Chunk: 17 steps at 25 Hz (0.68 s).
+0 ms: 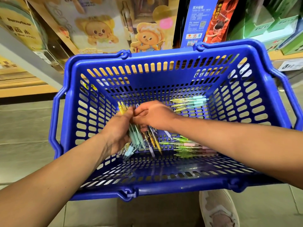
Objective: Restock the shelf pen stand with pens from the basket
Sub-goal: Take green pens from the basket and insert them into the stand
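Light, stiff and slick, the pens [136, 136] would likely slide apart, so clasp the bunch round mid-barrel. The left hand [114, 131] curls round such a bunch low in the blue basket [164, 188], the right hand [154, 115] pinching its far end. They have slim, clear barrels with mint, yellow or pink grips; more lie loose to the right.

Shoe [218, 210] cut by bottom edge, pens [136, 136] motion-blurred — shelf boxes [98, 30] soft

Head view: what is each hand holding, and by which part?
Left hand grips a bundle of pens around mid-barrel. Right hand pinches other pens near their upper ends.
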Each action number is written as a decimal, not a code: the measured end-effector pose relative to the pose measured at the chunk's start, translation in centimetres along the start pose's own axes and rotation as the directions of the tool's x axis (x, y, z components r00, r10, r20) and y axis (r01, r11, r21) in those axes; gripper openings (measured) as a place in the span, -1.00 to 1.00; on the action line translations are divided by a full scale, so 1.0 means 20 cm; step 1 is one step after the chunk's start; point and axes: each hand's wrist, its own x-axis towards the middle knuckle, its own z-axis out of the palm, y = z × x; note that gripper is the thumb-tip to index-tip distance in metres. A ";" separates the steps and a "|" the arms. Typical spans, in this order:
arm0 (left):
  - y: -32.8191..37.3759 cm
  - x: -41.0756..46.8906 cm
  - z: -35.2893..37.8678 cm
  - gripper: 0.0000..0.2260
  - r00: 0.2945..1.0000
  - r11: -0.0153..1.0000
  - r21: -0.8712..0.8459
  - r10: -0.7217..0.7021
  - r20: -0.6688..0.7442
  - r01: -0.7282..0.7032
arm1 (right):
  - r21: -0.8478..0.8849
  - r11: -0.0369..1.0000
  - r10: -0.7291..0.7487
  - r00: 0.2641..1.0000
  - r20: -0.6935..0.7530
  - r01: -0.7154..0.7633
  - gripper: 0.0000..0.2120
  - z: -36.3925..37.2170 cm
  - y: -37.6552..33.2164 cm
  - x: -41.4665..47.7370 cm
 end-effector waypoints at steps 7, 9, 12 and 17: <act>0.00 0.00 -0.02 -0.70 0.999 0.999 0.028 0.024 -0.042 -0.023 | -0.765 0.616 0.143 0.982 -0.125 -0.187 -0.86 -0.34 0.22 0.07; 0.00 0.00 -0.03 -0.72 0.998 0.999 0.036 0.030 -0.055 -0.028 | -0.924 0.288 0.177 0.962 -0.207 -0.252 -0.76 -0.41 0.33 0.06; 0.00 0.01 -0.04 -0.77 0.999 0.997 0.073 0.031 -0.024 -0.029 | -0.972 0.093 0.147 0.969 -0.199 -0.214 -0.64 -0.46 0.42 0.05; 0.01 -0.01 -0.03 -0.79 1.000 0.999 0.036 0.021 -0.018 -0.021 | -0.989 0.031 0.112 0.984 -0.141 -0.145 -0.78 -0.49 0.40 0.06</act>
